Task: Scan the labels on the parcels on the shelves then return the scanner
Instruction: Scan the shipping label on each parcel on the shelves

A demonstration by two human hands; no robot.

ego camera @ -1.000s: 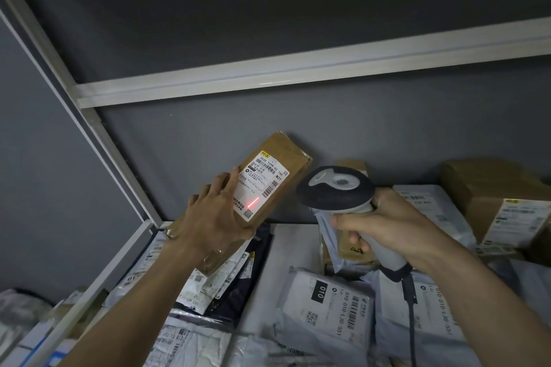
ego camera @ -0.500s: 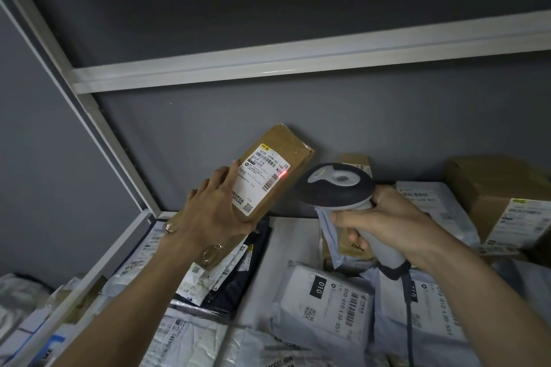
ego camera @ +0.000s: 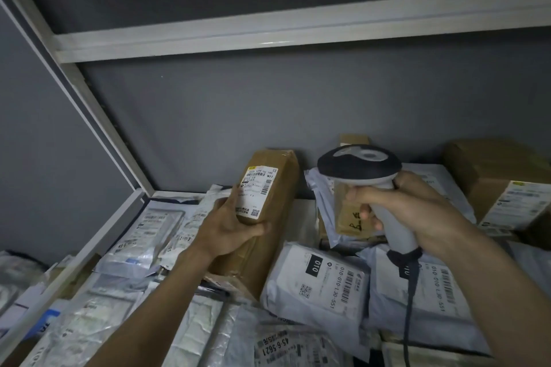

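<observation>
The long brown cardboard parcel [ego camera: 268, 217] has come down from its raised tilt, and the red scan line on its white label [ego camera: 258, 192] is gone. The left hand [ego camera: 231, 228] grips its side; the right hand [ego camera: 408, 208] wraps the grey handheld scanner [ego camera: 362, 168]. That one looks scanned; the white poly mailer [ego camera: 320, 283] and its neighbours seemingly wait, the scanner unreturned.

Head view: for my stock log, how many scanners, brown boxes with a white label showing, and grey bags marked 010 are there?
Scanners: 1
Brown boxes with white label showing: 2, the held box and the right box
Grey bags marked 010: 2
Total: 5
</observation>
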